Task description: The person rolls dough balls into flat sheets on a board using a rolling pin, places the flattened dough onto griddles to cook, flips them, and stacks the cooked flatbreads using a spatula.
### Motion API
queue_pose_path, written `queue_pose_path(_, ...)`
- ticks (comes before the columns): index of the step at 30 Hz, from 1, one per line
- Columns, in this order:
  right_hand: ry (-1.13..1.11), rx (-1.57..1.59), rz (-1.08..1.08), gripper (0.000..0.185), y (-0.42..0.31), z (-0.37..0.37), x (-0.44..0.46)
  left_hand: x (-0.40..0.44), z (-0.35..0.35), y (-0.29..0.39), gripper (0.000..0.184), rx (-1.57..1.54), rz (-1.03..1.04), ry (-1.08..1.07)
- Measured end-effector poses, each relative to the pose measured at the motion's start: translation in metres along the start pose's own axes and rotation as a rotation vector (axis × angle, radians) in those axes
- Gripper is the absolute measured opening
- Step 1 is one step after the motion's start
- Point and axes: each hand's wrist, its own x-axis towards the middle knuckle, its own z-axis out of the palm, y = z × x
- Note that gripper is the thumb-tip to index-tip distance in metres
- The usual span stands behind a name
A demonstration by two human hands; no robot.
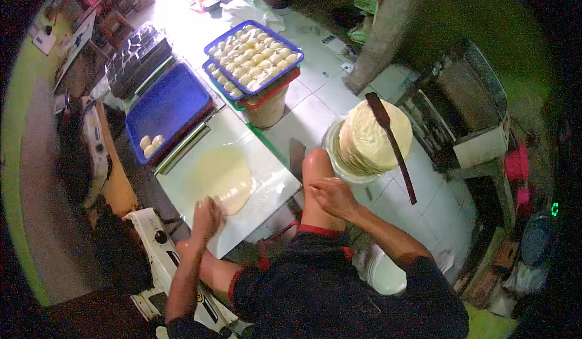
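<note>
A thin, round sheet of dough (219, 168) lies flat on a glossy white board (267, 189) in front of me. My left hand (208, 216) is at the near edge of this sheet, its fingers bent and closed on the dough's rim; the fingertips are partly hidden. Over my right knee, my right hand (333, 197) hovers or rests with curled fingers, and nothing shows in it. To its right stands a tall stack of round flat dough sheets (370, 139) in a clear tub. A long dark spatula-like stick (390, 133) lies across the top of that stack.
Beyond the board, a blue tray (176, 106) holds several dough balls (151, 146) in one corner. Another blue tray (257, 57), full of dough balls, sits stacked on a bucket (267, 110). A metal rod (182, 149) lies along the board's far edge. At left is a white machine (159, 248).
</note>
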Motion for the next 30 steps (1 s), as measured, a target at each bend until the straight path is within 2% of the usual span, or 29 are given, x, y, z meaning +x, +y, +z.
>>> queue_pose_path(1,-0.026,0.096,-0.026,0.021,-0.019,0.010,0.022,0.016,-0.017,-0.007,0.024,-0.066,-0.038,0.110)
queue_pose_path(3,-0.111,0.212,-0.123,0.022,-0.024,0.049,0.066,0.062,-0.064,-0.032,0.032,-0.008,-0.015,0.219)
queue_pose_path(4,-0.133,0.214,-0.100,0.023,-0.025,0.066,0.093,0.084,-0.087,-0.044,0.036,0.022,-0.006,0.274)
queue_pose_path(5,-0.160,0.225,-0.088,0.023,-0.031,0.083,0.121,0.094,-0.127,-0.034,0.041,0.148,0.094,0.491)
queue_pose_path(6,-0.122,0.180,-0.062,0.023,-0.045,0.092,0.146,0.115,-0.157,-0.050,0.042,0.319,0.139,0.591)
queue_pose_path(7,-0.084,0.136,-0.043,0.022,-0.057,0.101,0.172,0.125,-0.191,-0.047,0.042,0.363,0.014,0.563)
queue_pose_path(8,-0.048,0.100,-0.089,0.022,-0.049,0.129,0.201,0.130,-0.222,-0.036,0.040,0.372,0.003,0.703)
queue_pose_path(10,-0.042,0.020,-0.220,0.022,-0.047,0.170,0.247,0.128,-0.272,-0.017,0.037,0.435,0.016,0.899)
queue_pose_path(12,-0.050,-0.005,-0.366,0.018,-0.058,0.201,0.275,0.111,-0.294,0.009,0.033,0.498,0.137,1.083)
queue_pose_path(14,-0.116,0.051,-0.484,0.016,-0.076,0.226,0.289,0.103,-0.272,0.009,0.033,0.168,0.253,1.017)
queue_pose_path(16,-0.160,0.133,-0.560,0.016,-0.091,0.251,0.296,0.081,-0.225,0.012,0.031,-0.127,0.075,0.718)
queue_pose_path(17,-0.211,0.152,-0.626,0.015,-0.096,0.263,0.300,0.071,-0.193,0.008,0.028,-0.132,0.076,0.696)
queue_pose_path(19,-0.313,0.189,-0.758,0.013,-0.100,0.285,0.305,0.053,-0.127,-0.006,0.026,-0.258,-0.074,0.529)
queue_pose_path(21,-0.442,0.159,-0.905,0.009,-0.109,0.291,0.308,0.039,-0.071,-0.023,0.031,-0.354,-0.195,0.500)
queue_pose_path(23,-0.487,0.222,-1.064,0.010,-0.106,0.300,0.310,0.036,-0.036,-0.028,0.035,-0.317,-0.255,0.659)
queue_pose_path(26,-0.394,0.210,-1.300,0.014,-0.103,0.311,0.317,0.045,-0.005,-0.037,0.035,-0.327,-0.398,0.749)
queue_pose_path(29,-0.795,0.461,-1.368,0.016,-0.098,0.306,0.339,0.051,0.003,-0.039,0.031,-0.192,-0.397,0.733)
queue_pose_path(30,-0.953,0.553,-1.211,0.019,-0.105,0.303,0.342,0.052,0.010,-0.045,0.027,-0.246,-0.356,0.710)
